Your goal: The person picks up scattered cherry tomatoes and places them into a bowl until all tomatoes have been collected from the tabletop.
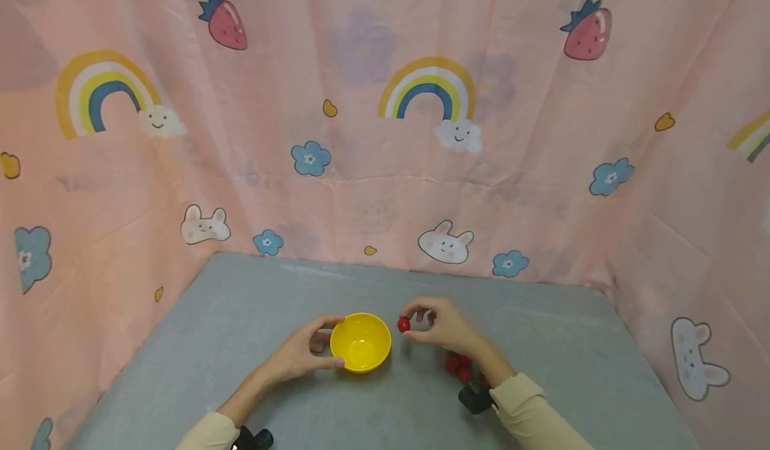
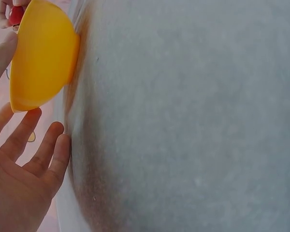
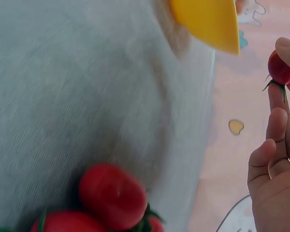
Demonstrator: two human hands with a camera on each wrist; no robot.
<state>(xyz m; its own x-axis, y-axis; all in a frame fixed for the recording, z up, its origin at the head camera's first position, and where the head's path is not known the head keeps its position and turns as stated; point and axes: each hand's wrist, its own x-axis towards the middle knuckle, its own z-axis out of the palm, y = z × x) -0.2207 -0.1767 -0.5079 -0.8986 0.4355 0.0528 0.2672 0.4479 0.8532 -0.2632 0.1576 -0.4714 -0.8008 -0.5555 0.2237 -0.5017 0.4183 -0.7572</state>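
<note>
Head view shows the left hand (image 1: 299, 355) cupping the bowl (image 1: 360, 342) to steady it on the desk (image 1: 541, 343), while the right hand (image 1: 444, 326), its grip pinching a tomato (image 1: 404, 325), hovers just beside the rim.

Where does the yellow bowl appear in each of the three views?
Head: yellow bowl low in the centre, on the grey table, left hand holding its rim.
Left wrist: top left corner.
Right wrist: top edge, right of centre.
Shared landmark: the grey table.
</note>
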